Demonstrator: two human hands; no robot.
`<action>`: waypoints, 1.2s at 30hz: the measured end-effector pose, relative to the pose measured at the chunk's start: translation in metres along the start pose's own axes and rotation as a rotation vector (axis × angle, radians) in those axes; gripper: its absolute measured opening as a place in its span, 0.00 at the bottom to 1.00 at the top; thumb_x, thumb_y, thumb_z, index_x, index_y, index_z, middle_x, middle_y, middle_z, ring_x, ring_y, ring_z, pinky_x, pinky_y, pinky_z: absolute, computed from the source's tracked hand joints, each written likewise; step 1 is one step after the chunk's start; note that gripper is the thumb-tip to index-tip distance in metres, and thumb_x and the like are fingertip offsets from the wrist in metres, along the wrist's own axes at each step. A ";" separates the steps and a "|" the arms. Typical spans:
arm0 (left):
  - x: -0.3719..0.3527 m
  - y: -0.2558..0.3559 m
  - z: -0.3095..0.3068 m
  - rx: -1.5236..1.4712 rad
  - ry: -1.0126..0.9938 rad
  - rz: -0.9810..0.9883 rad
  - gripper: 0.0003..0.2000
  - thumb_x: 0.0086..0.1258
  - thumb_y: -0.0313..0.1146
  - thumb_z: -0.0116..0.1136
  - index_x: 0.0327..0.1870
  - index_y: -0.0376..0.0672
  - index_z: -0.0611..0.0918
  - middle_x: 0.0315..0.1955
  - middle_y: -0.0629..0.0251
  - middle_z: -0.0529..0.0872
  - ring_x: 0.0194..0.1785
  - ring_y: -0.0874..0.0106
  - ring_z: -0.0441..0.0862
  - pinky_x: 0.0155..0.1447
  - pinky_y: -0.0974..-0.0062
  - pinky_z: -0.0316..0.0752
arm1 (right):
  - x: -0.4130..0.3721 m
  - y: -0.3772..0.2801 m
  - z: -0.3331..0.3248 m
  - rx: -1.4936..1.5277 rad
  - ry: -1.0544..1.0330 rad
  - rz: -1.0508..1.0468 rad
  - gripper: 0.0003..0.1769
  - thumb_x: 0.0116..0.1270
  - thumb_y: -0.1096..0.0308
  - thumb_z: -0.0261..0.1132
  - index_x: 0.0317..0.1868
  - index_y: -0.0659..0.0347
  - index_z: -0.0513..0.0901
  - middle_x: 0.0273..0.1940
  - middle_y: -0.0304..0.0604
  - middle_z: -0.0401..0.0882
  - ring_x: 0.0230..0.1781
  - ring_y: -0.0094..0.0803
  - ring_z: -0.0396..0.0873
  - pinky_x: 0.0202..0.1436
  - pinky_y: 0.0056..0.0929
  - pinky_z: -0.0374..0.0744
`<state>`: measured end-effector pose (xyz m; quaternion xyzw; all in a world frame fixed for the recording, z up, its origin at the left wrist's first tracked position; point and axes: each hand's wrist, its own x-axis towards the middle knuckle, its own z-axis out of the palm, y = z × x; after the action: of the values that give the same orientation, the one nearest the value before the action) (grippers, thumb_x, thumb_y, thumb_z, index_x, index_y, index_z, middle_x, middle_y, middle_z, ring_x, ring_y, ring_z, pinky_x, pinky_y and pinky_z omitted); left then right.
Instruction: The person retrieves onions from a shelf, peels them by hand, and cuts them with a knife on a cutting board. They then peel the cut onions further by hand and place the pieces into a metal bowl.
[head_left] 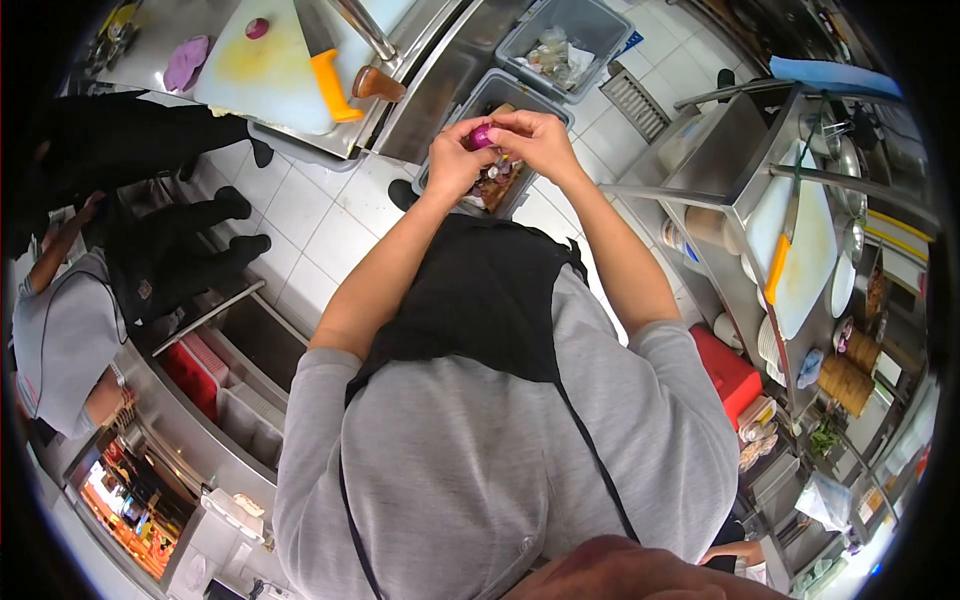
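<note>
My left hand (455,160) and my right hand (538,145) meet over a grey bin (520,200). Between their fingertips is a small purple-red onion (481,137), gripped from both sides. Below them the bin holds onion skins and other scraps (495,187). Beyond it, to the left, a white cutting board (275,75) lies on the steel counter, carrying another red onion (257,28) and a knife (326,75) with an orange-yellow handle. A brown object (378,84) sits by the board's edge.
A second grey bin (505,50) with plastic waste stands beyond the first. Another person (70,320) in grey and black is at left. A steel rack (725,165) at right carries a white board (815,260) and an orange-handled knife (780,265). A purple cloth (185,63) lies on the counter.
</note>
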<state>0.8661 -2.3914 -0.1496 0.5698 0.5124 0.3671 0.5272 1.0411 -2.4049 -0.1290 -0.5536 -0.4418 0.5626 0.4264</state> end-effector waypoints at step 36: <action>-0.006 0.022 -0.001 0.211 0.014 0.217 0.23 0.51 0.14 0.60 0.49 0.43 0.89 0.43 0.59 0.90 0.48 0.68 0.86 0.56 0.72 0.80 | 0.009 0.017 -0.003 -0.087 0.036 -0.030 0.09 0.59 0.73 0.68 0.39 0.69 0.88 0.28 0.44 0.88 0.24 0.24 0.86 0.31 0.25 0.84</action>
<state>0.8687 -2.3953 -0.1268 0.6717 0.4870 0.3699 0.4181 1.0444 -2.4000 -0.1481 -0.5750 -0.4662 0.5263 0.4184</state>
